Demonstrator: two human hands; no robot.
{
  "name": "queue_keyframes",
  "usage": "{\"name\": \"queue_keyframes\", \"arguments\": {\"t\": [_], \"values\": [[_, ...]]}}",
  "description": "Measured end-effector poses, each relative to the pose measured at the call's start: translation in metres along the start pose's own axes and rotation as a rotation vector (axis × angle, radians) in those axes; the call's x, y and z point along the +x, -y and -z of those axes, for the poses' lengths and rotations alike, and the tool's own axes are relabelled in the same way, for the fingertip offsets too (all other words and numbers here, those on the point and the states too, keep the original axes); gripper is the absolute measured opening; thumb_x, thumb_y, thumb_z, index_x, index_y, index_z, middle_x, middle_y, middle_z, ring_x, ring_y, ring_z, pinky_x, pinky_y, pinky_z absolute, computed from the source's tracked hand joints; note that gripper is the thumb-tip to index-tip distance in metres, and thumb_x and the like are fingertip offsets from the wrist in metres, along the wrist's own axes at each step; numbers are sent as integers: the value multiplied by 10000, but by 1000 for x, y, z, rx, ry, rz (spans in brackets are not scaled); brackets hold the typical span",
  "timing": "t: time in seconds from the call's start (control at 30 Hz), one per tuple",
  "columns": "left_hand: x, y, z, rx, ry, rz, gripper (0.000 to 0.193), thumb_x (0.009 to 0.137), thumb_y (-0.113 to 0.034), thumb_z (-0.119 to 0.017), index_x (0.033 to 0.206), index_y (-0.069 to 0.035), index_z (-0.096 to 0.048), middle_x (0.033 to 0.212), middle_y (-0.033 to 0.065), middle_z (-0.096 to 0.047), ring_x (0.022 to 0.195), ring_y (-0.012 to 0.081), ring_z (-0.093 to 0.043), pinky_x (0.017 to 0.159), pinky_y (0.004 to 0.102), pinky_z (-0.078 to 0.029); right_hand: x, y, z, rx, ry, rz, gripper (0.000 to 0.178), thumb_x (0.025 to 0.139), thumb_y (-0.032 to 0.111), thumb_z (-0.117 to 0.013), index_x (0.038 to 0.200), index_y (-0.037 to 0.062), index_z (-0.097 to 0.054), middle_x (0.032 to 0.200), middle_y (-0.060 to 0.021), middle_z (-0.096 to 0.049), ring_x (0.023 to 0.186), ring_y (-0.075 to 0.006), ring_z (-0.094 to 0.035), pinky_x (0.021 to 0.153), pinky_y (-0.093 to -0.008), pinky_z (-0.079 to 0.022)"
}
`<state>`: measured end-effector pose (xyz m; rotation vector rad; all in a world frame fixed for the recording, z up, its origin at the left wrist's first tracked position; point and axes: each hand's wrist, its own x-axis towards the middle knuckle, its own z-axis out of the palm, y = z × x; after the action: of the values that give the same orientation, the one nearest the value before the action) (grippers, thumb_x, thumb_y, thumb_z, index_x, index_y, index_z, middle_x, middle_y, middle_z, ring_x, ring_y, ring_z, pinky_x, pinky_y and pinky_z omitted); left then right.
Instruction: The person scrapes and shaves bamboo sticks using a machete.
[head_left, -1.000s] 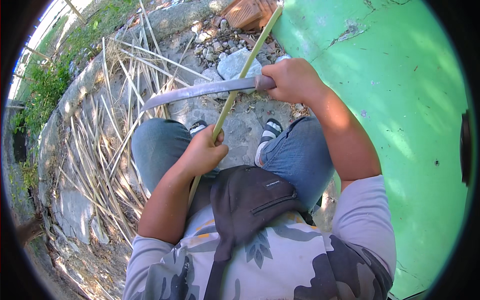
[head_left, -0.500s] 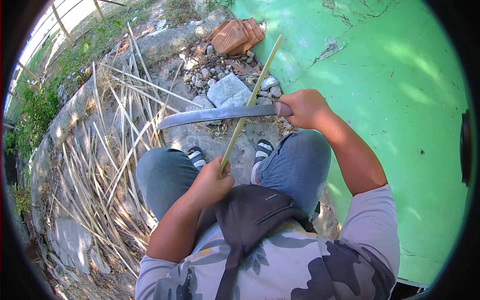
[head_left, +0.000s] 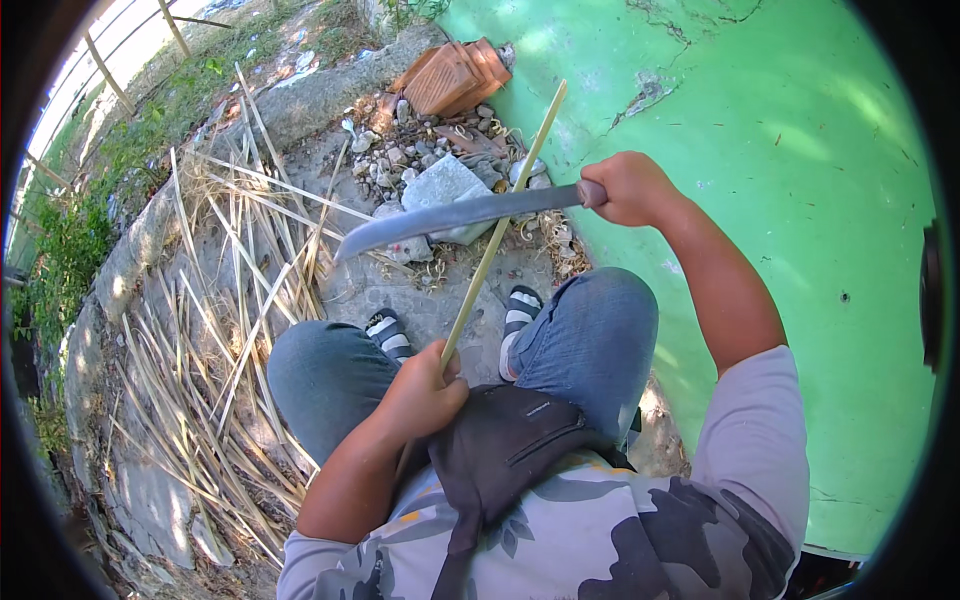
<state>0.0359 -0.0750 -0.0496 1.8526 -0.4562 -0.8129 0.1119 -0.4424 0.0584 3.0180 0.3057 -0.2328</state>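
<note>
My left hand (head_left: 428, 388) is closed round the lower end of a thin, pale split-bamboo strip (head_left: 482, 280), close to my lap. The strip slants up and away to the right. In my right hand (head_left: 630, 190) is the short brown handle of a machete (head_left: 460, 213). Its long grey blade points left and crosses over the strip, above the strip's middle. Whether the edge touches the strip I cannot tell. Beyond the blade a pale stone block (head_left: 450, 185) lies on the ground, partly covered by the blade and the strip.
Many loose bamboo strips (head_left: 225, 330) lie piled on the ground at left. Stacked orange roof tiles (head_left: 455, 78) and rubble (head_left: 395, 155) sit beyond the stone. A cracked green painted floor (head_left: 780, 220) fills the right side. My bent knees flank the strip; a black bag (head_left: 515, 430) rests in my lap.
My right hand and the machete have moved up and to the right, the blade now tilting more. My left hand keeps its hold on the strip. The view has shifted slightly.
</note>
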Motion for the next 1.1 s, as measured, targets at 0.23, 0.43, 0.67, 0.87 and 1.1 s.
{"name": "queue_keyframes", "arguments": {"t": [0.23, 0.43, 0.67, 0.87, 1.1], "values": [[3, 1, 0, 23, 12, -2, 181, 793, -97, -634, 888, -5, -510, 707, 118, -567, 656, 233, -582, 619, 369, -463, 7, -50, 15, 214, -105, -449, 191, 811, 247, -645, 947, 140, -724, 886, -141, -710, 831, -356, -671, 732, -456, -524], [-1, 5, 1, -23, 24, -12, 191, 786, -99, -644, 890, -18, -506, 707, 93, -552, 659, 192, -559, 606, 355, -451, -6, -7, 9, 51, 36, -112, 146, 755, 218, -680, 888, 159, -697, 808, -129, -695, 799, -352, -665, 690, -470, -507], [1, 13, 0, -27, 53, -14, 194, 787, -91, -651, 882, -38, -490, 708, 61, -524, 657, 166, -531, 598, 345, -441, 13, -75, -10, 328, -229, -568, 298, 795, 212, -632, 1028, 40, -701, 955, -206, -705, 875, -361, -680, 781, -429, -528], [-5, 7, 11, -285, 127, 62, 226, 822, -50, -667, 880, -89, -452, 749, -31, -456, 682, 71, -462, 573, 266, -395, 0, -40, -42, 537, -356, -575, 371, 818, 290, -672, 1065, 13, -685, 895, -205, -690, 828, -346, -665, 764, -421, -512], [-2, 8, 17, -506, 257, 92, 259, 854, -26, -673, 900, -114, -434, 757, -45, -448, 667, 46, -445, 554, 245, -378, -27, 3, -38, 674, -409, -441, 381, 825, 331, -716, 1035, 15, -677, 814, -151, -678, 714, -245, -628, 701, -383, -502]]}}
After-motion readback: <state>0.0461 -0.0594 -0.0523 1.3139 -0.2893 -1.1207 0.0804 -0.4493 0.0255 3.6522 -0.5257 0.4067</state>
